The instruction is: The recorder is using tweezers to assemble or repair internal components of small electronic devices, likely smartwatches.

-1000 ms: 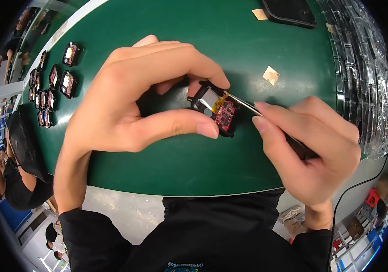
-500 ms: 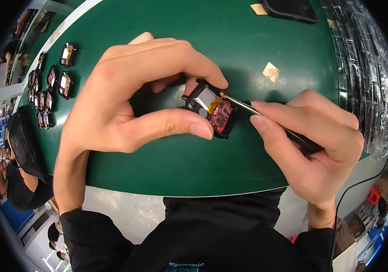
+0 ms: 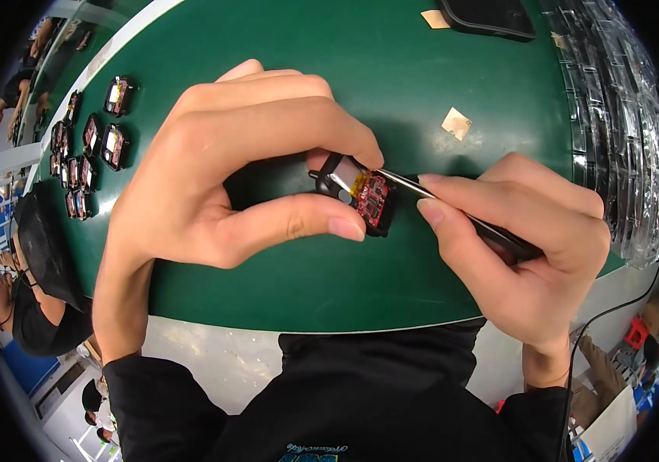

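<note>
My left hand [image 3: 222, 169] pinches a small black electronic device [image 3: 374, 202] between thumb and index finger, above the green table. Its open casing shows a red circuit board, a silver battery cell and yellow tape between them. The index fingertip covers part of the upper edge. In my right hand [image 3: 526, 239] is a pair of tweezers [image 3: 414, 186], dark at the grip and silver toward the point. That point meets the device's upper right edge, right beside my left index fingertip; what it touches there is too small to make out.
Several similar open devices [image 3: 116, 146] lie at the table's left. A small beige square [image 3: 456, 123] rests beyond my right hand, and a dark phone-like object [image 3: 491, 17] sits at the far edge. Clear plastic trays [image 3: 610, 138] are stacked at right. Another person [image 3: 41, 308] is at left.
My left index finger has come down over the device's upper edge, hiding more of it. The tweezers have shifted slightly left and down, their point now against that fingertip.
</note>
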Demonstrator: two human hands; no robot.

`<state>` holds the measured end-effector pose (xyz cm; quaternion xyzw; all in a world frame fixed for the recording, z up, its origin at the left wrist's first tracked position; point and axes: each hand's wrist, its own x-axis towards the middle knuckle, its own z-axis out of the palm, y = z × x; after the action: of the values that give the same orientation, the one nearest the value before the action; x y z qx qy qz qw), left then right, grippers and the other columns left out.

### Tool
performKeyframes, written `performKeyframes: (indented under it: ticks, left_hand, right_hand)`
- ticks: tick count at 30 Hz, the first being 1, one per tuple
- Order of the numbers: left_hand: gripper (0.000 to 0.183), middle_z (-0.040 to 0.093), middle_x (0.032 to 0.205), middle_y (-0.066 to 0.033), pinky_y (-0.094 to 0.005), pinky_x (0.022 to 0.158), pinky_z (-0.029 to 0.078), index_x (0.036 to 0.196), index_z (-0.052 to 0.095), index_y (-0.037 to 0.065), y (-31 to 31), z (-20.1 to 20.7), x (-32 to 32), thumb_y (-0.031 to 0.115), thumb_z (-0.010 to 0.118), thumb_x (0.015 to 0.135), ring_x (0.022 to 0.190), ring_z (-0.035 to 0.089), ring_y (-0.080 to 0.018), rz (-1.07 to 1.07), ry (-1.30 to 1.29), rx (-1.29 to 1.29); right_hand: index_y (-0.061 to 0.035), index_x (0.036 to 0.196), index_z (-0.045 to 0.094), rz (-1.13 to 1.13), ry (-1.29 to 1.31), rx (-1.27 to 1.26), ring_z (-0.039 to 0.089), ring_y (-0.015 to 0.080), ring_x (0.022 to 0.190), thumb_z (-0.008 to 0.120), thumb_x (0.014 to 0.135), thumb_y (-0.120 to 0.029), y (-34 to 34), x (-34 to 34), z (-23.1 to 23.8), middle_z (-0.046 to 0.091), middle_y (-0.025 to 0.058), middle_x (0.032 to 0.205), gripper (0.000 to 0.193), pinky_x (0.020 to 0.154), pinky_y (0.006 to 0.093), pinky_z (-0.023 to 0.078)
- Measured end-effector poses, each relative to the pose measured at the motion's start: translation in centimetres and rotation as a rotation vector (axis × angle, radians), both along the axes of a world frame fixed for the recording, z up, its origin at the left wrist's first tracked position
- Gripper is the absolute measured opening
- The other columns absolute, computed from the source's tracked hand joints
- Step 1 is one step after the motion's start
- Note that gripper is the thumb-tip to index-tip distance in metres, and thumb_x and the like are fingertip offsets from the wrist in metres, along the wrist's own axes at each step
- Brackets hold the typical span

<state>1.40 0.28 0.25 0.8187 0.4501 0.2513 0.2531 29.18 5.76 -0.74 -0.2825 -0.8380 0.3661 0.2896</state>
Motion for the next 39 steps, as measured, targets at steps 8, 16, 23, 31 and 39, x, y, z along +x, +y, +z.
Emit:
performKeyframes:
  ticks: [8,16,23,31,39]
  left_hand:
    - [0.058,0.08,0.096,-0.0092,-0.0366,0.079,0.043,0.106,0.082,0.0,-0.2,-0.1,0.0,0.05,0.092,0.078,0.083,0.07,-0.023,0.018,0.038,-0.01]
    - [0.056,0.079,0.099,-0.0054,-0.0356,0.077,0.041,0.113,0.081,0.003,-0.3,-0.2,-0.1,0.042,0.097,0.076,0.082,0.066,-0.02,0.01,-0.007,-0.029]
    - [0.055,0.067,0.085,-0.0001,-0.0345,0.077,0.037,0.121,0.077,0.008,-0.4,-0.3,-0.2,0.031,0.098,0.076,0.079,0.061,-0.0177,0.032,-0.01,0.008]
    - [0.056,0.066,0.087,0.0034,-0.0367,0.08,0.041,0.13,0.073,0.013,-0.7,-0.1,-0.4,0.027,0.097,0.081,0.084,0.065,-0.0176,0.01,-0.052,0.015]
    - [0.071,0.07,0.104,-0.0009,-0.0377,0.091,0.043,0.147,0.062,0.012,-1.8,1.0,-0.3,0.012,0.088,0.081,0.086,0.061,-0.0199,0.001,-0.073,-0.101]
  right_hand:
    - [0.0026,0.101,0.087,0.02,0.012,0.158,0.054,0.0081,0.054,0.085,0.077,0.012,-0.4,-0.1,-0.9,0.067,0.0039,0.071,0.026,0.049,0.0242,0.034]
    - [0.0026,0.103,0.086,-0.029,0.008,0.21,0.056,0.0074,0.053,0.085,0.078,0.011,-0.6,0.4,0.1,0.067,0.0039,0.072,0.026,0.05,0.0246,0.04]
    - [0.002,0.11,0.076,-0.104,0.135,-0.035,0.056,0.0099,0.06,0.082,0.091,0.005,-0.6,-0.4,-0.6,0.069,0.0064,0.082,0.019,0.053,0.0269,0.041]
    - [-0.0042,0.12,0.074,-0.037,-0.04,0.111,0.068,0.0244,0.068,0.091,0.083,-0.012,-2.2,-2.3,0.6,0.065,0.0074,0.092,0.042,0.058,0.0363,0.053]
    - [-0.0043,0.115,0.074,-0.061,-0.063,0.13,0.07,0.0245,0.065,0.094,0.08,-0.018,-2.9,-2.8,0.7,0.068,0.0055,0.092,0.043,0.057,0.0391,0.053]
